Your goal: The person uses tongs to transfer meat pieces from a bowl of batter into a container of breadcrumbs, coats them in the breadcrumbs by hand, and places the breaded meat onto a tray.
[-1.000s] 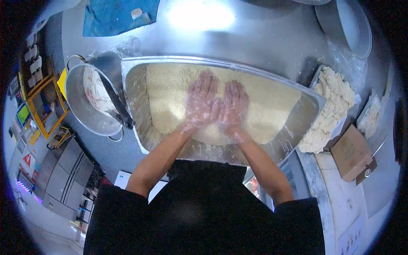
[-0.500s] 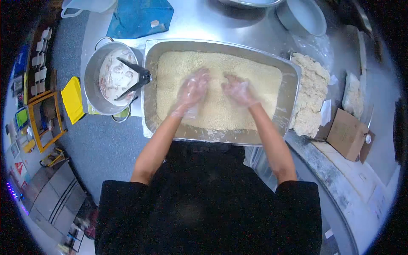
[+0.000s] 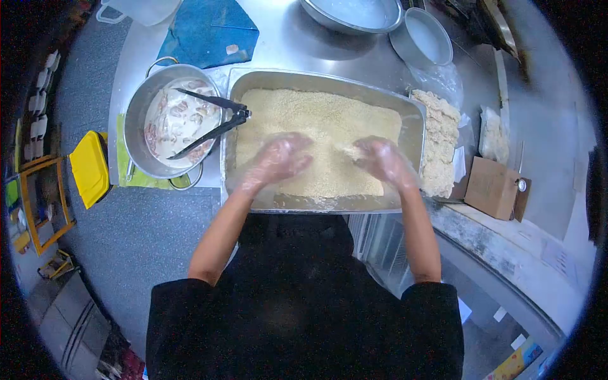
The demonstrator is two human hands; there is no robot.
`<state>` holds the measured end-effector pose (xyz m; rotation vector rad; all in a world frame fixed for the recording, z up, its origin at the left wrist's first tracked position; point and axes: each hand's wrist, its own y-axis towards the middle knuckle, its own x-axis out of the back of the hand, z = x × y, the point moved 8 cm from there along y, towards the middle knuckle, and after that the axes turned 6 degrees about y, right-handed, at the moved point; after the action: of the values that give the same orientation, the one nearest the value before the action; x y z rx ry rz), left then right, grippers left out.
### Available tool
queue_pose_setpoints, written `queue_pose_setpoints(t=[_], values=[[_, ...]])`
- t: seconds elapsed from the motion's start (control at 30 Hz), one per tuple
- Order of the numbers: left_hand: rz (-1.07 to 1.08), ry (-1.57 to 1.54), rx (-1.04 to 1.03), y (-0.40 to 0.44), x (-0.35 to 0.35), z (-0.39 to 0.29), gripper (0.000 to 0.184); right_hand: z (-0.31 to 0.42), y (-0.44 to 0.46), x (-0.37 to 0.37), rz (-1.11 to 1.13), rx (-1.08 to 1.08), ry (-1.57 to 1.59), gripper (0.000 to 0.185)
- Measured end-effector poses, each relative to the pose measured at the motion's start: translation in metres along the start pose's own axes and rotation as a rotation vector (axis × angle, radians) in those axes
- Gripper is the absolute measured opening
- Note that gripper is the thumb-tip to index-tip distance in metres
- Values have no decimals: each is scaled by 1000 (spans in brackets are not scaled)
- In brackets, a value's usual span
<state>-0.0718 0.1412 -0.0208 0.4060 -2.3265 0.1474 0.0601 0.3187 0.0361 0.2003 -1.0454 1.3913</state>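
My left hand, in a clear plastic glove, is over the left half of a deep metal pan. Its fingers are apart and curve toward the middle, holding nothing I can see. Across from it, my right hand, gloved the same way, has its fingers loosely spread and a little blurred. Pale crumbs fill the pan beneath both hands, with some of them around the right fingertips. Left of the pan, a metal pot contains pieces in white liquid. Black tongs rest across the pot's rim, beside the pan.
Stacked breaded pieces lie right of the pan, near a cardboard box. Behind are a blue cloth, a metal bowl and a round metal container. A yellow lid-like object is left of the pot.
My hands have moved apart in the pan, and their palms have turned to face each other more. The whole view has shifted slightly.
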Motion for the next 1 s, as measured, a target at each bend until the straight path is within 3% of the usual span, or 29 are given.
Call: queue_pose_setpoints(t=[0.07, 0.13, 0.2, 0.27, 0.33, 0.43, 0.47, 0.57, 0.67, 0.7, 0.83, 0.93, 1.0], values=[[-66, -2, -150, 19, -2, -24, 47, 30, -18, 29, -105, 3, 9, 46], [-124, -88, -161, 46, 6, -50, 51, 41, -32, 50, -239, 46, 133, 45], [-5, -205, -149, 68, 15, -65, 52, 26, -36, 53, -264, -15, 386, 46], [285, -348, -103, 86, 9, -76, 51, 4, -40, 50, -276, -51, 673, 51], [301, -186, -174, 100, 7, -80, 44, -27, -38, 33, -264, -52, 997, 61], [431, 221, -194, 129, -8, -88, 33, -52, -52, 23, -356, -178, 580, 83], [494, 384, -187, 135, -16, -91, 30, -54, -55, 24, -340, -192, 251, 90], [344, 939, -393, 147, -18, -126, 10, -99, -61, -14, -540, -108, 309, 92], [319, 1199, -577, 156, -46, -144, 10, -101, -76, -27, -731, 135, 272, 85], [321, 1208, -633, 159, -50, -155, 15, -101, -86, -26, -820, 239, 250, 83], [483, 1095, -683, 169, -58, -255, 28, -107, -144, 23, -924, 161, 388, 78], [941, 1063, -465, 194, -98, -309, 27, -133, -191, 61, -989, 127, 498, 71], [838, 789, -625, 210, -137, -330, 23, -174, -214, 58, -975, 34, 730, 61]])
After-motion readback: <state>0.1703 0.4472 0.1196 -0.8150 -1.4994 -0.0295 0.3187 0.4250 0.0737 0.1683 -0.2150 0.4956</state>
